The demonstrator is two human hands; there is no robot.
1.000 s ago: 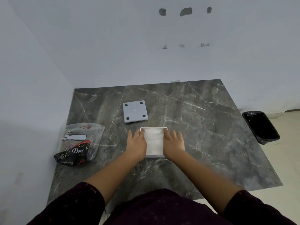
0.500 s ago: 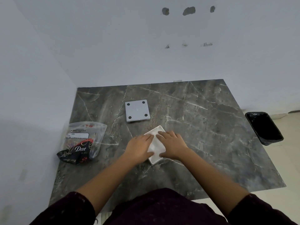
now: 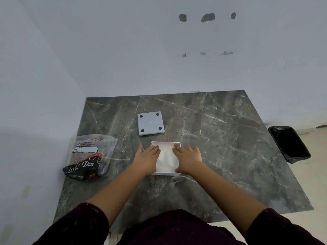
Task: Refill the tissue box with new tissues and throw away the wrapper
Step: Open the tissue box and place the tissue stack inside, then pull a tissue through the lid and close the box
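A square white tissue box (image 3: 165, 143) lies open side up in the middle of the table, filled with white tissues (image 3: 166, 159). My left hand (image 3: 146, 159) lies flat on the box's left side and my right hand (image 3: 188, 159) lies flat on its right side, fingers spread and pressing on the tissues. The box's grey base plate (image 3: 150, 123) with black feet in its corners rests just behind the box. The wrapper (image 3: 90, 156), a crumpled clear and black plastic bag printed "Dove", lies at the table's left edge.
The dark marble table (image 3: 230, 147) stands in a corner against white walls on the left and at the back. A black bin (image 3: 289, 144) with a liner stands on the floor beyond the table's right edge.
The box was turned askew half a second ago and now sits square to me again. Both hands moved from its near corner back onto its left and right sides.
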